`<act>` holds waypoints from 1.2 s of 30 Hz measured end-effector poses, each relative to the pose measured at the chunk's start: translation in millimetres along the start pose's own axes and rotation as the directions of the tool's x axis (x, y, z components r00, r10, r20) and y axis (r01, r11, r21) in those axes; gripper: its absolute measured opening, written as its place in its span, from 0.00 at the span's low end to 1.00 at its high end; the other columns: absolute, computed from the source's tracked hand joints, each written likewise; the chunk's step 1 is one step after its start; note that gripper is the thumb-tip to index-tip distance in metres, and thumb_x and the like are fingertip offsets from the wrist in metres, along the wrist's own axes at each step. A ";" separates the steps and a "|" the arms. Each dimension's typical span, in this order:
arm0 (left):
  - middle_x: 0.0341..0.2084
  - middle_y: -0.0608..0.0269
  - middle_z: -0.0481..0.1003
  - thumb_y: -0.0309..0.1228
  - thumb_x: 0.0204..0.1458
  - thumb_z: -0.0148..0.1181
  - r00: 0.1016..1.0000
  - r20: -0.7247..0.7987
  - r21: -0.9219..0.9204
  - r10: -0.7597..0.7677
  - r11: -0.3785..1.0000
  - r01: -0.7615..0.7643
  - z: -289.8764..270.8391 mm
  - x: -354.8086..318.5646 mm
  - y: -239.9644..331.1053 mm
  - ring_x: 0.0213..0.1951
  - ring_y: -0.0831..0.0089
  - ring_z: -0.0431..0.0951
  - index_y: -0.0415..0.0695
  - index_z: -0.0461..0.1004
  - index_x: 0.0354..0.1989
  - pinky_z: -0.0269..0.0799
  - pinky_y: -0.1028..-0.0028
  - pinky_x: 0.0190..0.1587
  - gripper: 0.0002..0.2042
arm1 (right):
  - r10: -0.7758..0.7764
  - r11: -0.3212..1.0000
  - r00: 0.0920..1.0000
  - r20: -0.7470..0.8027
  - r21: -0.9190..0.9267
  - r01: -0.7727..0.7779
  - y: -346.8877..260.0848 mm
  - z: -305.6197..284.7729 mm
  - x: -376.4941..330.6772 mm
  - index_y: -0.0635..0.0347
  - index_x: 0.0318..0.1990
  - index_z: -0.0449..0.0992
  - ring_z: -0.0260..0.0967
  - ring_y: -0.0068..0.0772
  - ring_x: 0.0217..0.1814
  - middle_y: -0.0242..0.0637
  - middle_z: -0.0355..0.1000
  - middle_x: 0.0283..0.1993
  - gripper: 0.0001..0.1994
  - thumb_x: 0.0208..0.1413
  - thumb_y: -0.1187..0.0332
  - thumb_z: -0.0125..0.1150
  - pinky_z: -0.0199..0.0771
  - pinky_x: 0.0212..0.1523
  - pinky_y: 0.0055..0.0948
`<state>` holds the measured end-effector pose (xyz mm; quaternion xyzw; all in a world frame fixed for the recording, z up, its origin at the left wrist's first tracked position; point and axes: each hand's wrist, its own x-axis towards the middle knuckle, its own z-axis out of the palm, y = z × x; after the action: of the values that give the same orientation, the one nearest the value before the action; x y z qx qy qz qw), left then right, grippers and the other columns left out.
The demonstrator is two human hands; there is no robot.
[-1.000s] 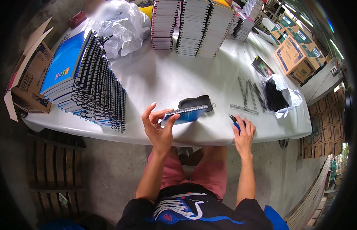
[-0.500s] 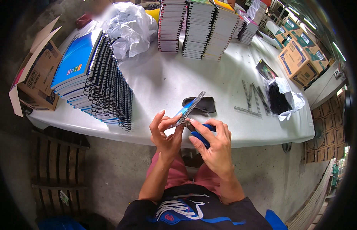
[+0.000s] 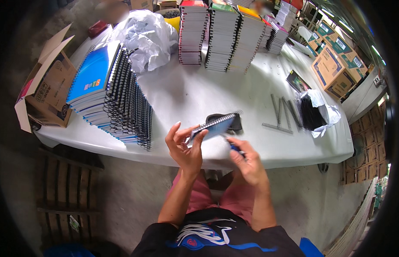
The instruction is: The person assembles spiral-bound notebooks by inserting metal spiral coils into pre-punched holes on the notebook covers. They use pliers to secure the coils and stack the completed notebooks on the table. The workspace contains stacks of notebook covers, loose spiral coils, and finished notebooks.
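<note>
My left hand (image 3: 186, 150) pinches one end of a blue-covered spiral notebook (image 3: 218, 127), held tilted above the table's near edge with its coil along the top. A little to the right, my right hand (image 3: 251, 167) is closed around blue-handled pliers (image 3: 236, 148), slightly blurred and apart from the notebook. Partly covered by the notebook, a black curved object (image 3: 237, 123) lies on the white table; its kind is unclear. Loose dark spiral coils (image 3: 277, 128) lie farther right, beside an opened wrapper of black coils (image 3: 311, 112).
A tall stack of blue spiral notebooks (image 3: 90, 77) stands left, near an open carton (image 3: 51, 92). Crumpled white plastic (image 3: 146, 40) and several notebook stacks (image 3: 223, 40) are at the back of the table (image 3: 178, 92). Cartons (image 3: 334, 68) stand right; a slatted wooden pallet (image 3: 68, 184) lies lower left.
The pliers have come away from the notebook's coil end, moving right and down with my right hand. My left hand has turned the notebook flatter, showing more of its blue cover.
</note>
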<state>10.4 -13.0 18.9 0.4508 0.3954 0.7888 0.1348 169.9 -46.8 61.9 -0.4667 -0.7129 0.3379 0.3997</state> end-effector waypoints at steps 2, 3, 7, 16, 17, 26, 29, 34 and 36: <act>0.33 0.55 0.76 0.21 0.49 0.61 0.967 -0.014 -0.137 -0.256 0.958 0.251 -4.1 7.9 6.3 0.37 0.71 0.77 0.39 0.61 0.53 0.73 0.76 0.42 0.22 | 0.127 0.964 0.986 -0.107 -0.222 -0.148 11.9 -18.1 -2.2 0.54 0.52 0.71 0.64 0.46 0.50 0.45 0.68 0.45 0.18 0.57 0.57 0.52 0.61 0.54 0.39; 0.34 0.55 0.76 0.23 0.51 0.60 0.926 -0.007 -0.208 -0.378 0.906 0.368 -6.3 11.3 10.3 0.39 0.71 0.77 0.39 0.63 0.52 0.72 0.75 0.43 0.20 | 0.199 0.892 0.971 -0.136 -0.384 -0.237 27.1 -26.7 -4.7 0.52 0.53 0.70 0.63 0.46 0.52 0.45 0.66 0.47 0.19 0.57 0.55 0.51 0.59 0.56 0.42; 0.42 0.53 0.74 0.26 0.57 0.52 0.941 0.054 -0.273 -0.335 0.901 0.336 -2.6 21.6 23.0 0.47 0.74 0.73 0.38 0.69 0.49 0.67 0.78 0.49 0.12 | 0.282 0.505 0.905 -0.318 -0.753 -0.422 74.9 -41.2 -6.7 0.45 0.57 0.67 0.58 0.46 0.59 0.43 0.61 0.55 0.22 0.56 0.51 0.51 0.55 0.60 0.39; 0.42 0.50 0.72 0.16 0.53 0.52 0.990 0.141 -0.374 0.022 0.927 0.033 -17.6 43.8 102.6 0.49 0.64 0.72 0.37 0.64 0.46 0.70 0.70 0.45 0.12 | -0.090 0.670 0.975 -0.203 0.712 0.210 -17.7 -7.7 48.8 0.59 0.57 0.62 0.69 0.28 0.48 0.36 0.72 0.45 0.28 0.47 0.75 0.65 0.63 0.55 0.26; 0.42 0.46 0.71 0.17 0.52 0.54 0.960 0.182 -0.313 0.213 0.938 -0.149 -29.8 53.4 111.8 0.48 0.62 0.72 0.36 0.65 0.45 0.72 0.69 0.42 0.12 | -0.108 0.617 0.977 -0.182 0.759 0.209 -40.3 -4.9 59.8 0.59 0.58 0.62 0.68 0.28 0.48 0.36 0.71 0.46 0.28 0.48 0.75 0.65 0.64 0.55 0.26; 0.52 0.55 0.67 0.33 0.51 0.58 0.912 -0.201 0.239 0.357 0.921 -0.307 -123.5 133.1 149.6 0.51 0.69 0.67 0.43 0.61 0.53 0.63 0.71 0.51 0.22 | -0.292 0.463 0.955 0.055 0.881 0.090 -164.4 15.3 221.0 0.57 0.60 0.61 0.69 0.23 0.45 0.38 0.71 0.42 0.25 0.53 0.72 0.59 0.70 0.49 0.23; 0.54 0.57 0.65 0.36 0.47 0.63 0.973 -0.195 0.161 0.121 0.983 -0.090 -136.8 139.5 133.2 0.54 0.69 0.64 0.44 0.62 0.56 0.60 0.72 0.52 0.27 | -0.403 0.641 0.904 0.143 0.749 0.168 -178.9 18.3 272.4 0.55 0.58 0.63 0.69 0.20 0.40 0.35 0.70 0.38 0.22 0.53 0.74 0.54 0.70 0.43 0.19; 0.56 0.58 0.62 0.38 0.44 0.68 0.993 -0.095 0.214 0.064 0.976 -0.042 -144.1 146.7 112.1 0.56 0.66 0.62 0.43 0.59 0.58 0.59 0.68 0.53 0.34 | -0.578 0.816 0.784 0.227 0.201 0.543 -239.3 44.7 310.8 0.56 0.50 0.70 0.62 0.16 0.27 0.32 0.69 0.34 0.22 0.43 0.77 0.49 0.64 0.33 0.16; 0.60 0.58 0.59 0.40 0.42 0.69 0.999 -0.034 0.227 0.021 0.974 -0.012 -143.4 149.2 107.8 0.59 0.66 0.59 0.43 0.57 0.61 0.56 0.67 0.56 0.38 | -0.767 0.624 0.557 0.317 0.168 0.763 -253.3 70.0 320.6 0.58 0.47 0.72 0.59 0.15 0.22 0.33 0.69 0.32 0.21 0.41 0.77 0.48 0.62 0.29 0.19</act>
<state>-174.6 -70.2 149.2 0.4521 0.4817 0.7476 0.0686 -70.7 160.4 328.3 -0.0387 -0.9025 0.2140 0.3717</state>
